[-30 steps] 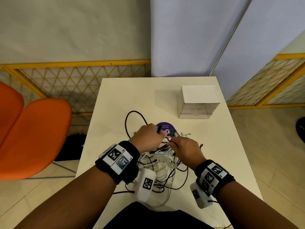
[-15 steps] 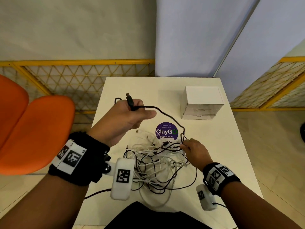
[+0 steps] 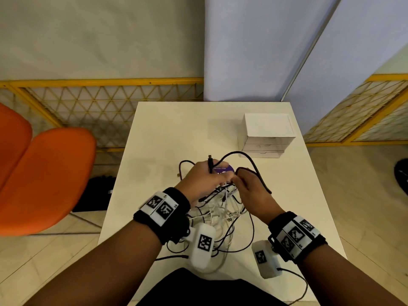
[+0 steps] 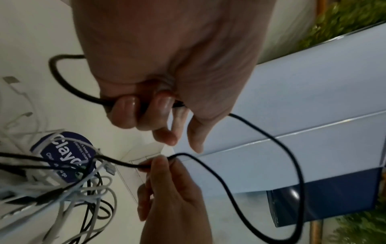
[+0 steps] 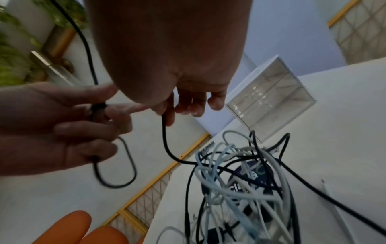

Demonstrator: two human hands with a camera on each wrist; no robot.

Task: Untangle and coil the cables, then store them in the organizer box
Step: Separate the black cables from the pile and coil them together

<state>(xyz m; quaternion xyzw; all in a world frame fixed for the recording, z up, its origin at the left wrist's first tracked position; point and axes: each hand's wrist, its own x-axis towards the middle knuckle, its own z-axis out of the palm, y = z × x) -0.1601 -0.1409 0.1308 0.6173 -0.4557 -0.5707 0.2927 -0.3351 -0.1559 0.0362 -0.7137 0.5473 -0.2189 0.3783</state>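
Note:
A black cable (image 3: pixel 239 153) arcs in a loop between both hands above the white table (image 3: pixel 167 133). My left hand (image 3: pixel 210 175) grips it near its plug end (image 3: pixel 210 161), fingers curled round the cable (image 4: pixel 144 105). My right hand (image 3: pixel 239 176) pinches the same cable (image 4: pixel 165 162) further along, just right of the left hand. Below the hands lies a tangle of white and black cables (image 3: pixel 220 214), also in the right wrist view (image 5: pixel 240 173). The white organizer box (image 3: pixel 268 133) stands shut at the back right; its clear drawer fronts (image 5: pixel 271 99) show.
A round purple sticker (image 3: pixel 224 170) is on the table under the cables. An orange chair (image 3: pixel 50 177) stands left of the table, with a black bag (image 3: pixel 97 193) on the floor beside it. A yellow mesh fence (image 3: pixel 99 102) runs behind.
My left hand, raised up and left with the plug end half a second ago, has come back down beside the right hand. The black cable now bows into a loop between them.

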